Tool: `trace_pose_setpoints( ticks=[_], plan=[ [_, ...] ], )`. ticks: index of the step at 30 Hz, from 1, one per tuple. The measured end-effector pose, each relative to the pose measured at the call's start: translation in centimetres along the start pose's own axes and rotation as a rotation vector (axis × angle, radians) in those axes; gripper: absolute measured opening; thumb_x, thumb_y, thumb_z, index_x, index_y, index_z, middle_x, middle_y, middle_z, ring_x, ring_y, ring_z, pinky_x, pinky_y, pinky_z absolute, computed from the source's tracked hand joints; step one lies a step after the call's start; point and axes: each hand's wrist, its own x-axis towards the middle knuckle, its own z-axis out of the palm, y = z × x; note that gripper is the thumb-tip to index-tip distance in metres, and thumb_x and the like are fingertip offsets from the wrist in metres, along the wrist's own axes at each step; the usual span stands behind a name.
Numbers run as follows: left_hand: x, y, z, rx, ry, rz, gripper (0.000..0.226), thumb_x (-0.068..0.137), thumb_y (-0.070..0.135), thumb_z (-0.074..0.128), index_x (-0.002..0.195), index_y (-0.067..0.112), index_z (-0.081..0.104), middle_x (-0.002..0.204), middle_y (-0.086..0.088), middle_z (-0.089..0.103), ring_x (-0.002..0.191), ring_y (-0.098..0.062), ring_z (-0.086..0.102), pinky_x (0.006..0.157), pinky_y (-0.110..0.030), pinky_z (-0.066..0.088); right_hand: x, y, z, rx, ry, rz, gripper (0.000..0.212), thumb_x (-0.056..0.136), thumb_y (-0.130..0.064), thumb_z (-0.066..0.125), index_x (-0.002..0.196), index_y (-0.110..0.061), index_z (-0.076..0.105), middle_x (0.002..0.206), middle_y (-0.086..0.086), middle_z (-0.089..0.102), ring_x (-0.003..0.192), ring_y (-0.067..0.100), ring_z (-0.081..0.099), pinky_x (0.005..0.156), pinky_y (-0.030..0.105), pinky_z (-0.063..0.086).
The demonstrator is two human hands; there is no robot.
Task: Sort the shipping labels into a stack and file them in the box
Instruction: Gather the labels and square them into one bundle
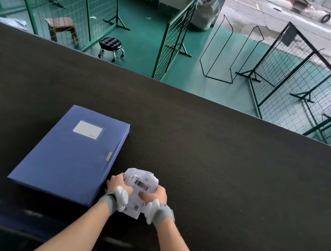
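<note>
Right now I have both hands curled around the labels (141,183), left hand (118,183) and right hand (156,194) squeezing the sides, just beside the closed box (72,153). Edges look ragged, so loose slips may spill. Their long axis runs away from me.

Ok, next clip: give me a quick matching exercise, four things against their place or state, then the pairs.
Things:
1. blue file box
2. shipping labels
3. black stool
4. wooden stool

Place or state:
A. on castors on the green floor
B. held between both hands
C. closed, flat on the dark table
D. behind the green mesh fence

Pairs: 1-C, 2-B, 3-A, 4-D
</note>
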Motion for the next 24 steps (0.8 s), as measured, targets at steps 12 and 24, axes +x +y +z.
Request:
trace_pose_setpoints(
  ticks=[12, 24],
  plan=[
    [-1.2, 3.2, -2.4, -0.424, -0.014, 0.175, 0.045, 0.072, -0.014, 0.059, 0.106, 0.015, 0.053, 0.093, -0.002, 0.061, 0.094, -0.02, 0.06, 0.075, -0.032, 0.052, -0.4, -3.3, -1.1, 0.27, -0.011, -0.276, 0.051, 0.073, 0.008, 0.074, 0.113, -0.009, 0.047, 0.104, 0.012, 0.065, 0.091, 0.018, 0.07, 0.065, 0.025, 0.058],
    [-0.8, 3.1, 1.0, -0.434, -0.006, 0.164, 0.045, 0.069, -0.021, 0.05, 0.094, 0.016, 0.054, 0.092, -0.004, 0.061, 0.092, -0.019, 0.061, 0.069, -0.022, 0.049, 0.0, -2.1, -3.3, 0.138, 0.025, -0.403, 0.044, 0.067, 0.02, 0.056, 0.105, -0.003, 0.057, 0.084, 0.008, 0.06, 0.066, 0.01, 0.062, 0.056, 0.02, 0.05]
  ],
)
